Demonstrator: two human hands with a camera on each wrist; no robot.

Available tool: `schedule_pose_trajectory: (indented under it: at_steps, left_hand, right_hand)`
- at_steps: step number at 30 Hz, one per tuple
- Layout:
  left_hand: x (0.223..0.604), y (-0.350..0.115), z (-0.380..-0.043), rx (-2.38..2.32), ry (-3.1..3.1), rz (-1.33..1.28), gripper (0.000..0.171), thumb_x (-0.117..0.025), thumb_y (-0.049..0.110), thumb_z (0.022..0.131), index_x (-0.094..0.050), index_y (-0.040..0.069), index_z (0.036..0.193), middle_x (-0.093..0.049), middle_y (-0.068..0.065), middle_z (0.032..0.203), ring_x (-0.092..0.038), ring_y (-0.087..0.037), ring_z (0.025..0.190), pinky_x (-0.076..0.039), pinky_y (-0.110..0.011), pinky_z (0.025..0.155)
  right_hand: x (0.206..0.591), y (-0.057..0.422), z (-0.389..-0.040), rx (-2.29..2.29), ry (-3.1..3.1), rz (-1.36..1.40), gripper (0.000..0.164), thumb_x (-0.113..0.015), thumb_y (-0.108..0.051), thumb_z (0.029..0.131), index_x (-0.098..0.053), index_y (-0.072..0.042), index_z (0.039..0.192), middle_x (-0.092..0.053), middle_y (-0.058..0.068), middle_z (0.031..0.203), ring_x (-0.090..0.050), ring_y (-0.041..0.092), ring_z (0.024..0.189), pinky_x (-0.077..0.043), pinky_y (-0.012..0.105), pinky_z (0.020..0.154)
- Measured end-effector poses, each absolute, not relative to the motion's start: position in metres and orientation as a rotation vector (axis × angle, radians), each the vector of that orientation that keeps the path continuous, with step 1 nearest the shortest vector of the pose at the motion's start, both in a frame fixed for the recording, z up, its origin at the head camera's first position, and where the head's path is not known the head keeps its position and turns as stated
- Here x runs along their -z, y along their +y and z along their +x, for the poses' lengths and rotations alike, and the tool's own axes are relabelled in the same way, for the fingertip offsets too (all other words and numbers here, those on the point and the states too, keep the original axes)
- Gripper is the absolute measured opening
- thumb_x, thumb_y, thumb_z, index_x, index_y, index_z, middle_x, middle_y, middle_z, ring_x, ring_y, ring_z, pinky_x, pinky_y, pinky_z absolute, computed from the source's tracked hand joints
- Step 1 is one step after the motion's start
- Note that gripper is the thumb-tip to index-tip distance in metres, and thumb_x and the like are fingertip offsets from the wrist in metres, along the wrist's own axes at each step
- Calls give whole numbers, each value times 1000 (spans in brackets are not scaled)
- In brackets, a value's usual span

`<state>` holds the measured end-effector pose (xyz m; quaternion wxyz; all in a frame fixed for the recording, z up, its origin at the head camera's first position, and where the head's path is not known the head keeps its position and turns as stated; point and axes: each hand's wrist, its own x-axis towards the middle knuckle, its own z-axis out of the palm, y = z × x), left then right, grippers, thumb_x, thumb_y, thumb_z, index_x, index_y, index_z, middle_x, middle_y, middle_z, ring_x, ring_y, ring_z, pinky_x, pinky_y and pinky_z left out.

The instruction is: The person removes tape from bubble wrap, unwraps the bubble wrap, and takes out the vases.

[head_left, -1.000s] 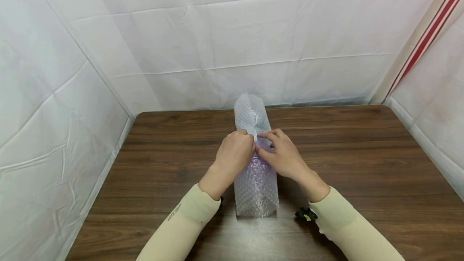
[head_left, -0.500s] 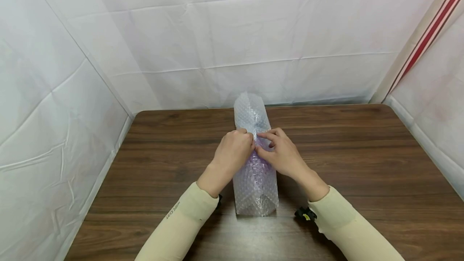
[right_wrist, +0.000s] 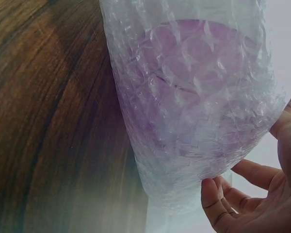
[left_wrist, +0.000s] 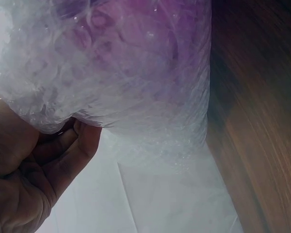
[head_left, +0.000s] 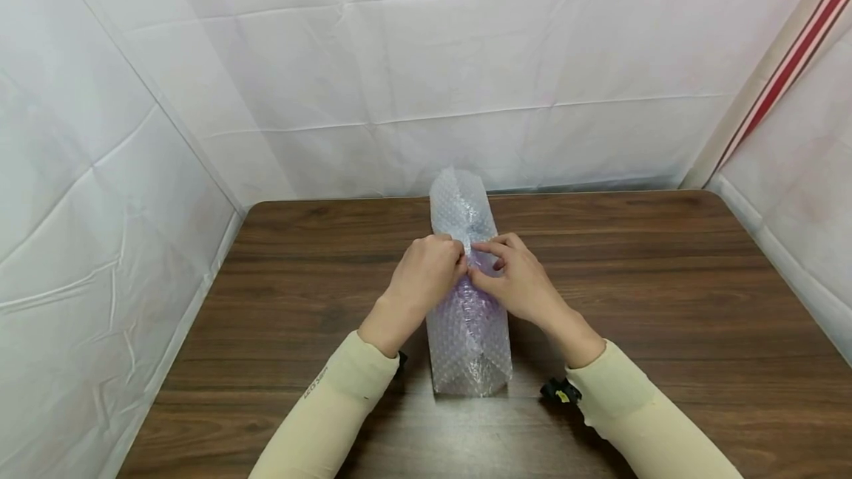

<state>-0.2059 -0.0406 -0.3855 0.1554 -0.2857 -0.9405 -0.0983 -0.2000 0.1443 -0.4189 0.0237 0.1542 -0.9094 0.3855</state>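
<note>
A long roll of clear bubble wrap (head_left: 469, 361) lies lengthwise on the table, with something purple (right_wrist: 199, 63) showing through its layers. Its exact kind is hidden by the wrap. My left hand (head_left: 426, 272), fingers curled, grips the wrap's upper seam about midway along; in the left wrist view the bent fingers (left_wrist: 72, 150) pinch a fold of it. From the other side my right hand (head_left: 522, 283) holds the same seam, its thumb and bent fingers set on the film. Both hands are close together, and the left fingertips are hidden in the head view.
The brown wood-grain table (head_left: 665, 279) extends to both sides of the roll. Its far edge meets a white cloth wall (head_left: 466, 58), and the roll's far end reaches that edge. Further white cloth hangs at left and right.
Both hands keep their hold at the same spot on the roll. The left hand and forearm have shifted very slightly left.
</note>
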Motion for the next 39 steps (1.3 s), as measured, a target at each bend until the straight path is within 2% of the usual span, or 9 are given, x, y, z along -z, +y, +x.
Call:
schedule_pose_trajectory:
  at_steps: [10,18,27,39]
  left_hand:
    - [387,-42,-208,338,-2676,-819,16,-72,9,95,-75,6,79,-67,-4,70,-57,-11,56,-51,-25,52]
    - [389,-42,-209,375,-2689,-813,15,-71,7,94,-76,6,80,-66,-3,69,-51,-8,56,-47,-22,51]
    - [390,-42,-209,406,-2698,-810,12,-72,8,94,-78,6,84,-68,-3,72,-51,-7,57,-47,-20,51]
    - [387,-44,-210,464,-2733,-832,13,-72,11,97,-81,5,89,-73,-6,78,-59,-10,61,-51,-20,54]
  right_hand:
    - [419,144,-201,-1200,-2811,485,48,-72,-29,95,-67,-5,136,-57,13,131,-61,25,98,-51,34,74]
    - [421,146,-202,-1217,-2817,479,47,-73,-28,95,-67,-6,137,-57,12,131,-61,25,98,-50,33,73]
    - [422,146,-203,-1218,-2817,471,47,-74,-28,95,-67,-6,136,-57,12,130,-60,24,96,-50,32,73]
    - [421,146,-202,-1224,-2814,486,48,-74,-28,94,-67,-5,136,-57,14,131,-61,24,96,-51,32,72]
